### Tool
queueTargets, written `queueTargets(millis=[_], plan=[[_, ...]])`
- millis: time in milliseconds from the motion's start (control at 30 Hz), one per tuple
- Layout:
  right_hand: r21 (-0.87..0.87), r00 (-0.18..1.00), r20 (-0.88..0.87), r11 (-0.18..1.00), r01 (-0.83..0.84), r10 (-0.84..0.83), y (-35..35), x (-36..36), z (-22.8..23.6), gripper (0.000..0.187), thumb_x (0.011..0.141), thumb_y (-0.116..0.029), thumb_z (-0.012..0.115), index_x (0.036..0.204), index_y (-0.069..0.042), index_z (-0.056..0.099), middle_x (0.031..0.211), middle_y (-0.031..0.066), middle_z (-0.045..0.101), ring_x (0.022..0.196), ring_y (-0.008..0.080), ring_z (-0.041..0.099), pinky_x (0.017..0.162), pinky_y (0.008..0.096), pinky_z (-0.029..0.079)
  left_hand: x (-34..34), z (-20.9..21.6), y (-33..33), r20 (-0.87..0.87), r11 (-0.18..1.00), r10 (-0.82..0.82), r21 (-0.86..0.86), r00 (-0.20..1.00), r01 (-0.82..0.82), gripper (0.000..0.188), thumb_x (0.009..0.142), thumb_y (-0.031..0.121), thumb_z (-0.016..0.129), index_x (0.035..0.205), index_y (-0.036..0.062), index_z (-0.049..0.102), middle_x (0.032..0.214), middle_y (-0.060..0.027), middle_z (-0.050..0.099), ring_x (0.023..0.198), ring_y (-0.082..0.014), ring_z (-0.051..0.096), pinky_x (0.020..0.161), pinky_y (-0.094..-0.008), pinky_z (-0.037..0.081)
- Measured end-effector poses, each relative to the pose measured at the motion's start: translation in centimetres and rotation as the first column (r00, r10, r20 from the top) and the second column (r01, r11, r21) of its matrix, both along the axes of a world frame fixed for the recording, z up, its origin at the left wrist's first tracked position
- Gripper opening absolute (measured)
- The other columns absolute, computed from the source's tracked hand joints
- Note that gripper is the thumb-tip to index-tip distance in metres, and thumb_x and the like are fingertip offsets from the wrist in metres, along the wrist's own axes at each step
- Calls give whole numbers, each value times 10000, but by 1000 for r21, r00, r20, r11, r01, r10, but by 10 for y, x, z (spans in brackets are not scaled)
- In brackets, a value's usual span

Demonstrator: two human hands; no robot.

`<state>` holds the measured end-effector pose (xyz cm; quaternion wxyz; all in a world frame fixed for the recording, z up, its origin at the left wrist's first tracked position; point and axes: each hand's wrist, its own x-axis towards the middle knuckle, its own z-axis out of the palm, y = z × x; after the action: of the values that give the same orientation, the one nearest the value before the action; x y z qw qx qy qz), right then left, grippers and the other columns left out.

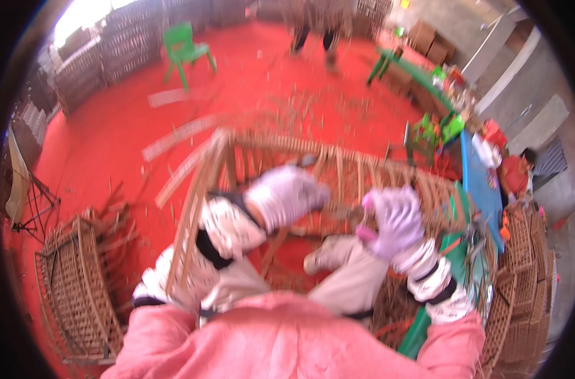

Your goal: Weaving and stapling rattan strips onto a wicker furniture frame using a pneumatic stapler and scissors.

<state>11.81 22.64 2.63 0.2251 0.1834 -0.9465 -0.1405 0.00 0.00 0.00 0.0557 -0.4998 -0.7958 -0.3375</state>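
Observation:
A brown woven basket frame (338, 151) with upright slats lies across my lap, its long side away from me. My left hand (290, 197), in a lilac knit glove, reaches inside the frame with its fingers curled; what they hold is hidden. Just beyond those fingers shows a small dark rounded thing (308, 160), too blurred to name. At the frame's right part is my right hand (395, 221), gloved alike, with pink at the tips. Its thumb and forefinger stand apart, and I make out nothing between them.
Finished-looking woven panels (79, 290) lie at left; more woven pieces (521, 284) are stacked at right. Pale strips (180, 136) and scraps litter the red floor (249, 69). A green chair (185, 47), a blue table (483, 183) and another person's legs (312, 38) are farther off.

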Motion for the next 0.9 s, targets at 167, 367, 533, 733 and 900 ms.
queueTargets(millis=[167,367,533,733,900], plan=[[-19,998,49,999,-43,44,-8,2,3,636,691,-482,634,1149,-80,449,1001,80,470,980,260,461,982,470,272,-4,-11,-2,759,976,34,113,650,-184,373,894,347,535,879,-3,664,764,-83,658,723,-150,617,728,-288,483],[-4,996,45,997,-73,73,-20,-5,13,628,680,-473,653,1136,-86,463,949,63,494,922,251,481,916,433,320,-8,-7,-4,789,974,31,113,614,-195,412,881,369,546,850,-25,663,751,-73,652,716,-136,605,704,-281,480],[10,989,137,999,-48,46,-19,-7,23,585,690,-467,653,1112,-96,489,903,71,516,868,251,506,821,406,357,-9,-9,-6,750,974,31,125,661,-188,426,883,388,533,827,-12,667,728,-78,648,696,-148,597,693,-289,472],[51,973,229,998,-25,13,-21,-17,32,557,693,-478,654,1078,-100,513,860,90,542,824,261,537,749,402,379,-9,-10,-6,746,985,63,62,663,-163,381,905,329,534,921,-33,652,817,-70,662,780,-122,610,755,-263,487],[71,909,403,994,86,-108,-21,-18,34,550,702,-495,648,1066,-101,522,841,72,560,792,257,552,723,391,391,-4,-8,-7,701,978,80,83,709,-192,451,888,426,499,831,12,670,702,-94,641,681,-167,599,684,-312,468]])
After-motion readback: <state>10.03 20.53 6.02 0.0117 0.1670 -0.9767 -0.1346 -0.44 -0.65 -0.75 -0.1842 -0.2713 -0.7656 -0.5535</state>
